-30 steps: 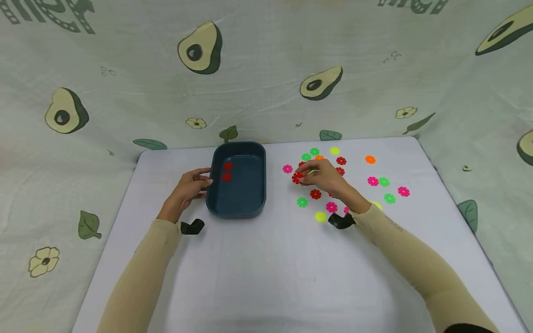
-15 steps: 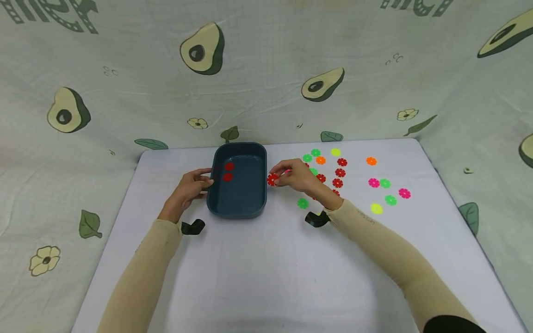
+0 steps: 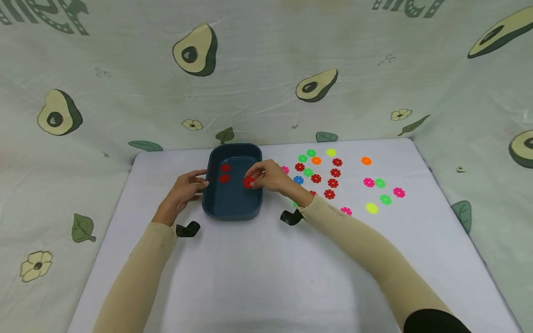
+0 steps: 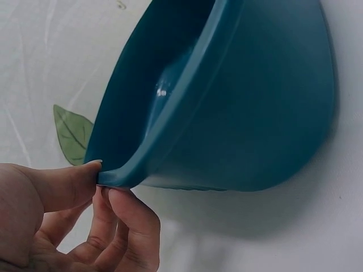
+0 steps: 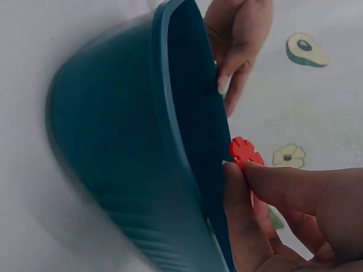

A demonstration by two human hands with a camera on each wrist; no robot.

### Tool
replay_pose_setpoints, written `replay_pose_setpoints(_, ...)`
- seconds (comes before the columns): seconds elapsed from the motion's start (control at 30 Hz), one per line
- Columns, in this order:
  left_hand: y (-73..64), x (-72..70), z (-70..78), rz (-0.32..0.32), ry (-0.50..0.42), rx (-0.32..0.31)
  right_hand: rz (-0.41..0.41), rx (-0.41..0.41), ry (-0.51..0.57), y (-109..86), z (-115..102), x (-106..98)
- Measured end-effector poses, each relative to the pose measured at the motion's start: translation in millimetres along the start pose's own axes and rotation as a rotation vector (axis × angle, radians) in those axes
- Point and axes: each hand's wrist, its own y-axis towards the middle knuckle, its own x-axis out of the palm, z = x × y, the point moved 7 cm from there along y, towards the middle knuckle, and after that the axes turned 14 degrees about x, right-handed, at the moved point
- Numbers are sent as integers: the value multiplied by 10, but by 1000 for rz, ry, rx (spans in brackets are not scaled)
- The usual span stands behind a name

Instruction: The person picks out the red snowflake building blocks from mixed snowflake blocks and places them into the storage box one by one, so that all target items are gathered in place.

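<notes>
A dark teal rectangular tub [image 3: 233, 208] with rounded corners stands on the white table. My left hand [image 3: 184, 190] pinches its left rim between thumb and fingers, as the left wrist view shows close up [image 4: 113, 226]. Over the right part of the tub, my right hand [image 3: 270, 178] pinches a red flower-shaped disc [image 5: 245, 149] between thumb and forefinger. Two red discs [image 3: 225, 178] lie inside the tub, towards its upper left.
To the tub's right, several flower-shaped discs lie scattered on the table [image 3: 250, 268]: red discs [image 3: 335, 172], green discs [image 3: 385, 200], pink discs [image 3: 399, 192], a blue disc [image 3: 298, 180], and some orange and yellow ones. A patterned avocado cloth [image 3: 258, 55] hangs behind.
My right hand has carried the red disc leftward from the scattered discs to over the tub. The left hand stays on the rim, and the two discs inside lie as before.
</notes>
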Motion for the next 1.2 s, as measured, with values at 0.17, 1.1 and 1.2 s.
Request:
replay_pose_setpoints(0.17, -25, -18, 22, -1, -20, 19, 4, -23, -58, 84, -110, 111)
replay_pose_setpoints(1.1, -45, 17, 40, -9, -61, 3, 0, 126, -133, 410, -293, 402)
replay_pose_setpoints(1.2, -36, 11, 30, -11, -65, 2, -4, 146, -138, 437, -304, 422)
